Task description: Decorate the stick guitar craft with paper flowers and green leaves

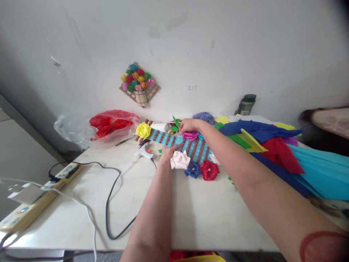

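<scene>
On the table lies a guitar-shaped craft [196, 151] of brown sticks over blue backing. Paper flowers decorate it: a yellow flower [143, 130] at its narrow end, a magenta one [190, 135], a white one [180, 160], a dark blue one [193, 170] and a red one [209, 170]. My left hand [167, 153] is closed on the near edge of the craft, thumb on top. Across the craft, my right hand [188, 125] pinches green paper leaves [176, 122] at the far edge; its fingertips are partly hidden. Left of my left hand rests a white glue gun [144, 154].
A power strip [43, 196] with black and white cables runs along the left. Behind stands a red plastic bag [113, 123]. Coloured crepe paper [280, 153] is heaped on the right. A green bottle [247, 104] and a wall-hung flower basket [140, 96] are at the back.
</scene>
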`<state>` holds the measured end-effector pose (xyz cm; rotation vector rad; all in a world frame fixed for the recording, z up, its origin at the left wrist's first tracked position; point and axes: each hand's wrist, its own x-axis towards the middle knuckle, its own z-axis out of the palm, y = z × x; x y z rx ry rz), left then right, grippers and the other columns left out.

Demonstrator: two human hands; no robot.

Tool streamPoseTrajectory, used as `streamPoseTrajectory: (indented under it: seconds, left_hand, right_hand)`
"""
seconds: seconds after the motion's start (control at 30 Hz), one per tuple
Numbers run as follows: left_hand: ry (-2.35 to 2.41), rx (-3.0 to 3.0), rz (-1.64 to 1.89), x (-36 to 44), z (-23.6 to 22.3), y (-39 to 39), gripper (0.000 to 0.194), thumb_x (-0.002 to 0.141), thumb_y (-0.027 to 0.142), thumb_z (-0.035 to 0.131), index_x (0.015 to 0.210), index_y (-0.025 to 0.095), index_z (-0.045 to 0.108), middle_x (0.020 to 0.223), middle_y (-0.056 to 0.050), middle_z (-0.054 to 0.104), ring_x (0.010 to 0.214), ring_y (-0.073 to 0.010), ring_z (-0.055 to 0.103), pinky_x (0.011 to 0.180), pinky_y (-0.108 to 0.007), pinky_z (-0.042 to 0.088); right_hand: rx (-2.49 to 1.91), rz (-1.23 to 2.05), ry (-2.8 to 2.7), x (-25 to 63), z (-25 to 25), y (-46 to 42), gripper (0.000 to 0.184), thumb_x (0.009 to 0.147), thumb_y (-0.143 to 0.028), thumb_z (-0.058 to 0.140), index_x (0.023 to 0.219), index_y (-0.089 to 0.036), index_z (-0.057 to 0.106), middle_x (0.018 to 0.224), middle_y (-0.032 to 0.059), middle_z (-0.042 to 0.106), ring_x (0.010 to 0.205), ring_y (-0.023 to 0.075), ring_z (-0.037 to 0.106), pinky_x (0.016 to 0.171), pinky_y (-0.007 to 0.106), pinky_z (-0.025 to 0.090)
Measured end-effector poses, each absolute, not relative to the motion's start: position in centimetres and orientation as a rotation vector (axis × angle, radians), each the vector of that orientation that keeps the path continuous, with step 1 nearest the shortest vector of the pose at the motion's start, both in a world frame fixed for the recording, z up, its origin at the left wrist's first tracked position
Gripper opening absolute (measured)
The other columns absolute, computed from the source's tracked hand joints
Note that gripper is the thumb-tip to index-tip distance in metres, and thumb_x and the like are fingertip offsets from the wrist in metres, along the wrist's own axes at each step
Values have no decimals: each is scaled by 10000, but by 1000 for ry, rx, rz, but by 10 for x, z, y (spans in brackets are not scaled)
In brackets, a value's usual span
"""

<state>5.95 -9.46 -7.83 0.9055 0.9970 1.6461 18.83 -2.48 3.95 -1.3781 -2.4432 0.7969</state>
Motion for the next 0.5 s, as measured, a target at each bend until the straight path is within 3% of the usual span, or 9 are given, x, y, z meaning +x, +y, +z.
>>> streamPoseTrajectory:
  seconds: [0.2,0.5]
  left_hand:
    - [895,980,1649,58,-80,-92,512,414,218,814,902,153,676,850,-72,717,839,-282,664,790,-385,508]
    - [856,915,1643,57,-83,-90,484,426,190,811,889,170,670,821,-49,712,851,-266,660,793,-375,496]
  right_hand:
    - [-1303,781,-2333,187,35,-18,165,596,-277,711,682,-142,673,539,-49,534,512,78,450,533,204,357]
    - [-1434,712,-2529,182,47,-30,132,593,-241,717,645,-144,643,533,-44,511,507,85,430,499,220,346]
